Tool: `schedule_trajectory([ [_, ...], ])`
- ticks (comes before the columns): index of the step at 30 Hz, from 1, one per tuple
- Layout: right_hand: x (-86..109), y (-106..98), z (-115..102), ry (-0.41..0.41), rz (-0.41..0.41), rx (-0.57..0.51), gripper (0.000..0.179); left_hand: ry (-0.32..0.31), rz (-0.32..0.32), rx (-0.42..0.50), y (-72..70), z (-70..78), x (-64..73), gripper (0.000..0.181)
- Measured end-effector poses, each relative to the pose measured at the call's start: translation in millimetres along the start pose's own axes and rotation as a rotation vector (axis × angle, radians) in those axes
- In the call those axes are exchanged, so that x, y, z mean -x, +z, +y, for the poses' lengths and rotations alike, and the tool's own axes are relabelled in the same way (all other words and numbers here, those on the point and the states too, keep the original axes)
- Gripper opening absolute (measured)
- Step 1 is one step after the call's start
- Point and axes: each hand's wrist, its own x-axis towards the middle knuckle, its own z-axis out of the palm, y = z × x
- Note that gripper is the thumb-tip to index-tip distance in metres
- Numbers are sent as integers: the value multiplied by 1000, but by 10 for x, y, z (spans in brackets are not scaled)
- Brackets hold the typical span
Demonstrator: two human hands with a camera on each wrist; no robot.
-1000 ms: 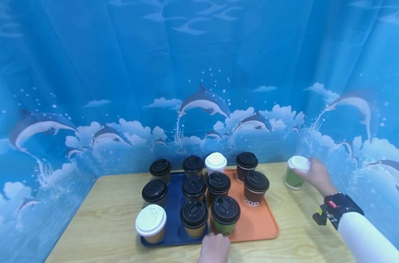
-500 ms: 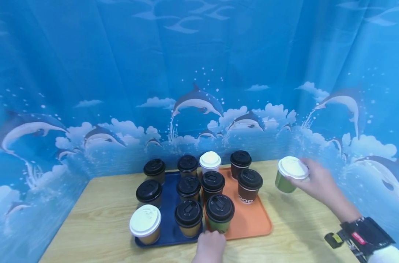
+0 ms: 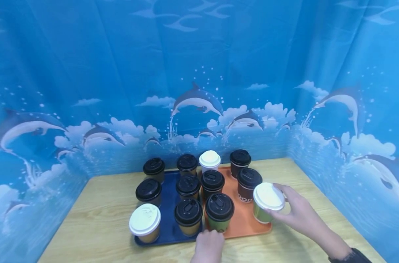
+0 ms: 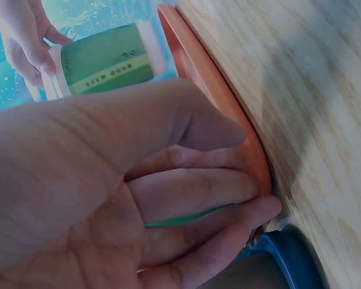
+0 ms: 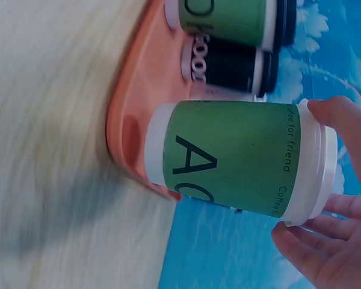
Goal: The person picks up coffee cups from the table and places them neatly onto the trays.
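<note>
My right hand [image 3: 279,204] grips a green paper cup [image 3: 264,209] by the rim of its white lid, holding it upright at the front right corner of the orange tray [image 3: 245,223]. In the right wrist view the green cup [image 5: 228,153] has its base just at the orange tray's [image 5: 123,120] rim; I cannot tell whether it touches. My left hand [image 3: 208,244] is at the front edge where the orange and blue trays meet. Seen from the left wrist, its fingers [image 4: 228,183] and thumb close on the orange rim [image 4: 216,90].
Several lidded cups stand on the blue tray [image 3: 168,227] and the orange tray, most with black lids. A green black-lidded cup [image 3: 219,213] stands just behind my left hand. White-lidded cups stand front left [image 3: 145,223] and at the back [image 3: 209,161]. A blue dolphin curtain surrounds the wooden table [image 3: 100,219].
My right hand lifted the green white-lidded cup from the table's far right and carried it left and nearer, to the orange tray's front right corner. The left hand stayed at the tray edge.
</note>
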Motion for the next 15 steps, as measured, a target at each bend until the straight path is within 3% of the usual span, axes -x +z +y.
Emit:
schedule_trajectory([
  [6, -11, 139, -97, -44, 0, -8, 76, 0, 11, 12, 22, 15, -1, 9],
  [15, 19, 248, -92, -26, -47, -4, 72, 4, 8, 8, 23, 28, 15, 8],
])
